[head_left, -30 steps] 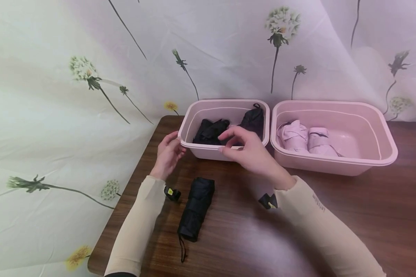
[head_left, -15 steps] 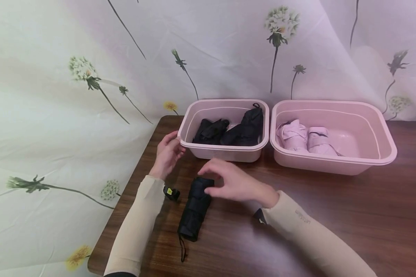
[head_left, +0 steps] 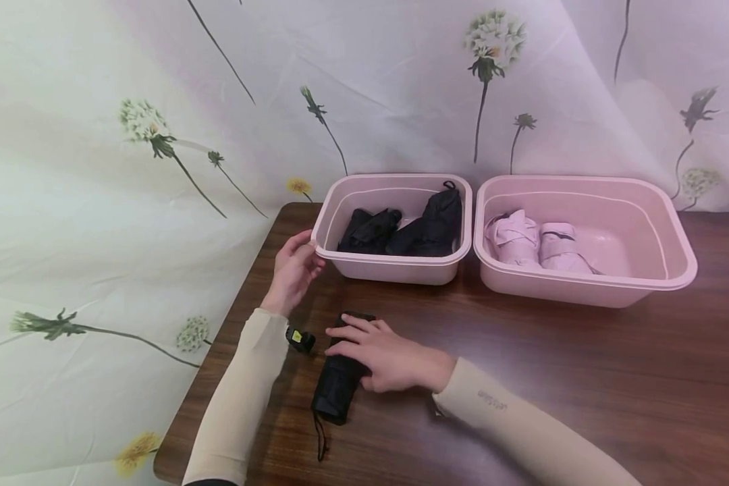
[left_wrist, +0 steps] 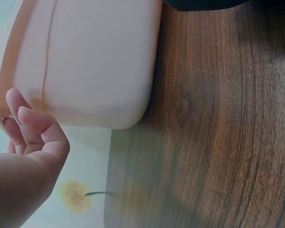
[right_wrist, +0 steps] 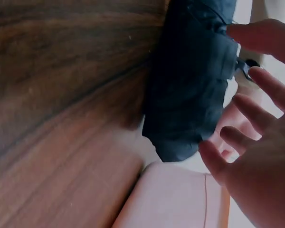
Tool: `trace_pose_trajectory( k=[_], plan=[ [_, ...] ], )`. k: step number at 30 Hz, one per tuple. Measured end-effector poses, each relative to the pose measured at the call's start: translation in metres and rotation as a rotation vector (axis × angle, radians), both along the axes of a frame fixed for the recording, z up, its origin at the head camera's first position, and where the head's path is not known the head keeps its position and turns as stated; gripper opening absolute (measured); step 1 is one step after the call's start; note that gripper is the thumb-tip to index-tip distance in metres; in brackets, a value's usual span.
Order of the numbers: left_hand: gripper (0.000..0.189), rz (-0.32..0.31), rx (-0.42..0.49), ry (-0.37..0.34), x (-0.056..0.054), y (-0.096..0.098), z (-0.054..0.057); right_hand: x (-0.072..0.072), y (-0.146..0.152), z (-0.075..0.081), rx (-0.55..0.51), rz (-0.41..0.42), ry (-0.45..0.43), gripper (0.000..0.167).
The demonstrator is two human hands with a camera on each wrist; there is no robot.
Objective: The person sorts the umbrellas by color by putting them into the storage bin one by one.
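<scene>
On the table's left part lies a black folded umbrella with a cord loop at its near end. My right hand lies over the umbrella's upper half, its fingers spread and only slightly bent. In the right wrist view, that hand has its fingertips on or close to the fabric, not curled round it. My left hand pinches the front left corner of the smaller pink bin; the rim passes between thumb and fingers in the left wrist view. Black folded umbrellas lie inside that bin.
To the right stands a larger pink bin holding two pale pink folded umbrellas. Both bins stand side by side at the back of the brown wooden table, before a flowered cloth.
My right hand has moved from above the smaller bin down toward me and onto the black umbrella on the table. The left hand has stayed at the bin's corner.
</scene>
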State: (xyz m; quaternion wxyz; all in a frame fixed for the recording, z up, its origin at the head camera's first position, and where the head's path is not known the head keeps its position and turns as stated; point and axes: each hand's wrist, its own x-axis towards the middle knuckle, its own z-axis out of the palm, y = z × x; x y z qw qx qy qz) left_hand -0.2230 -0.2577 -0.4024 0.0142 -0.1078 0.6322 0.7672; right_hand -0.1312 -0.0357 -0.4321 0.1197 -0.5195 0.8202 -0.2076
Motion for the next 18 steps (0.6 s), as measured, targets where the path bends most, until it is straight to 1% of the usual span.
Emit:
trace_pose_trajectory(
  k=[2, 5, 10, 14, 18],
  plan=[
    [0.029, 0.003, 0.005, 0.002, 0.000, 0.000, 0.000, 0.002, -0.002, -0.001, 0.032, 0.018, 0.026, 0.074],
    [0.028, 0.006, 0.016, 0.003, -0.001, 0.000, 0.000, 0.005, -0.005, -0.003, 0.058, 0.028, 0.061, 0.078],
    [0.029, 0.004, 0.016, 0.005, -0.002, -0.001, -0.001, 0.007, -0.008, -0.006, 0.076, 0.030, 0.145, 0.077],
    [0.030, -0.001, 0.011, 0.003, -0.001, -0.002, -0.001, 0.007, -0.010, -0.011, 0.083, 0.031, 0.235, 0.075],
    [0.031, -0.001, 0.007, 0.000, -0.001, -0.001, -0.001, 0.006, -0.014, -0.015, 0.081, 0.019, 0.302, 0.072]
  ],
)
